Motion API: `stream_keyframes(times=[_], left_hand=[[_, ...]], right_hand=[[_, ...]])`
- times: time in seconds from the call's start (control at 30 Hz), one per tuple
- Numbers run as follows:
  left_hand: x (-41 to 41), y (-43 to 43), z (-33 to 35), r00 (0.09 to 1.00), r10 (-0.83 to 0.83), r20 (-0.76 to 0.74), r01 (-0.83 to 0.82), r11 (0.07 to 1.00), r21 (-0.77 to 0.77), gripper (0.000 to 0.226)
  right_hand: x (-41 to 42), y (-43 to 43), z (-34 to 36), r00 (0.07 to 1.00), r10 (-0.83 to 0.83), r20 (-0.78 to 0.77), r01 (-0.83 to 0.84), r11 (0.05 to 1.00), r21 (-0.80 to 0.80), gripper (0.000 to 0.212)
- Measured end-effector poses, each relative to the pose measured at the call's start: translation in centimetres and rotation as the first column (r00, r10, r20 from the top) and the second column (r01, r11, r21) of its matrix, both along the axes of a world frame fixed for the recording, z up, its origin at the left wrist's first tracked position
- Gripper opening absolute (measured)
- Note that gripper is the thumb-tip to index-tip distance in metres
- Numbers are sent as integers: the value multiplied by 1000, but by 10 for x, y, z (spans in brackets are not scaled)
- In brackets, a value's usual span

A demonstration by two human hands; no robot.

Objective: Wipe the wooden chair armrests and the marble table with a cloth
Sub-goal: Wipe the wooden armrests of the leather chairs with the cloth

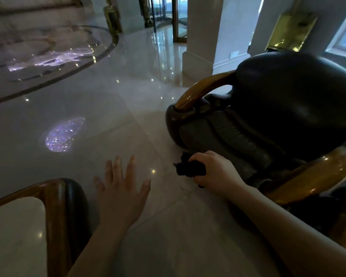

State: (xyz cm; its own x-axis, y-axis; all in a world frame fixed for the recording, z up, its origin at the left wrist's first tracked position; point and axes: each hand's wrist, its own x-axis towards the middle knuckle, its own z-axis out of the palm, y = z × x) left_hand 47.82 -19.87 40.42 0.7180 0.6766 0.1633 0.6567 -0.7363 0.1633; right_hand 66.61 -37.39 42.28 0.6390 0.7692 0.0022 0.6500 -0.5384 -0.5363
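My right hand (216, 170) is closed around a crumpled black cloth (189, 166), held low in front of a dark leather chair (278, 108). The chair has two curved wooden armrests: the far armrest (200, 92) arches up at the centre, and the near armrest (316, 174) runs along the right, just behind my right wrist. My left hand (122, 192) hovers open with fingers spread over the floor, holding nothing. At the lower left is the corner of a marble table (14, 226) with a wooden rim (54, 206).
A glossy marble floor (112, 92) stretches ahead with light reflections and a curved inlay at the upper left. White pillars (202, 37) stand behind the chair, with a brass fixture (292, 31) and a window at the upper right.
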Motion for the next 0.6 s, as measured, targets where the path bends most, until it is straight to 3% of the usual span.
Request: stream_keyframes(times=[0.27, 0.6], left_hand=[[36, -19, 4, 977, -212, 14, 213, 976, -52, 75], [52, -43, 3, 865, -502, -6, 500, 864, -61, 76]], right_hand=[[-9, -55, 7, 977, -214, -1, 214, 977, -13, 40], [-57, -111, 4, 854, -521, -4, 521, 854, 3, 47]])
